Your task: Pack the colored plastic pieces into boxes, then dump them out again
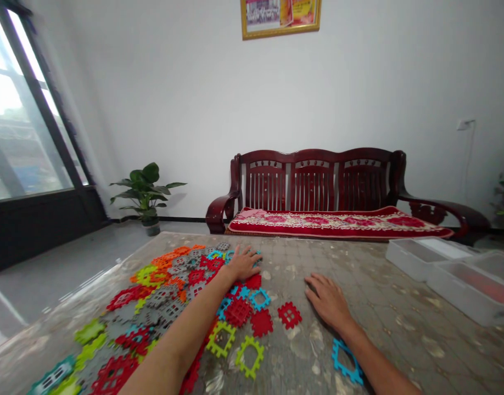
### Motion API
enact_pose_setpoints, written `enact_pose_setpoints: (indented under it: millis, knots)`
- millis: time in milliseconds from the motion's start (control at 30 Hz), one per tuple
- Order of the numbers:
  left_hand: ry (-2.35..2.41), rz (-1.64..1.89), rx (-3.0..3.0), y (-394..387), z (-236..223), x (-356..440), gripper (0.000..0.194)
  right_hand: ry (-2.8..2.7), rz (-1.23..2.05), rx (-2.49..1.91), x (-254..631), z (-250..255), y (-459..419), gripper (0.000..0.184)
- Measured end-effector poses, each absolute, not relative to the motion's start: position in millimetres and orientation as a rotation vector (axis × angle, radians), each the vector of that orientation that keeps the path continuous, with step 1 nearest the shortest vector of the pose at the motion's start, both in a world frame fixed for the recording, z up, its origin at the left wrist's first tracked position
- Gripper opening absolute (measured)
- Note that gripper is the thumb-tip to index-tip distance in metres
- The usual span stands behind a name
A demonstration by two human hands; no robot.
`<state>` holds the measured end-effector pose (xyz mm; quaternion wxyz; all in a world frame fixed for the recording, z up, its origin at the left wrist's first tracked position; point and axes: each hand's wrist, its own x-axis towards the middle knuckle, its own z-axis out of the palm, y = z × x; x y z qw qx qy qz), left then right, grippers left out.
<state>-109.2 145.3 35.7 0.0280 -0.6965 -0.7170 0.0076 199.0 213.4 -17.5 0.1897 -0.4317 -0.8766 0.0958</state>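
My left hand point(244, 263) reaches over the far right side of a heap of plastic interlocking tiles, its fingers spread above some blue and red ones. Flat on the tabletop, my right hand point(326, 296) lies with its fingers stretched out and holds nothing. Left of it is a red window tile point(290, 315). A blue frame tile point(346, 362) lies by my right forearm. Between my arms are a plain red tile point(262, 323), a small blue frame tile point(259, 299) and two lime green frame tiles, one of them nearest me point(250, 356). My left forearm hides part of the heap.
Grey, orange, green and red tiles point(165, 302) spread across the left of the patterned table point(293, 258). Translucent plastic boxes point(474, 285) stand at the right, one with something red inside. Beyond the table are a wooden bench point(313, 181) and a potted plant point(147, 192).
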Motion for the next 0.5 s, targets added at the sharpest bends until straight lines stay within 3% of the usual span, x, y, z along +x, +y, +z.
enact_pose_setpoints:
  millis: [133,300,400,500]
  knots:
    - [-2.290,-0.002,-2.044,110,49,-126,0.042,-2.460,0.316,-1.214,197,-20,218,0.045]
    - [-2.431,-0.096,-1.761,32,66,-139,0.052,-2.534,0.590,-1.146,208,-10,233,0.052]
    - [-2.533,-0.152,-1.453,-43,61,-147,0.056,-2.621,0.901,-0.943,233,-3,233,0.066]
    - [-2.567,-0.172,-1.126,-121,41,-149,0.063,-2.744,0.910,-0.770,264,-5,213,0.091]
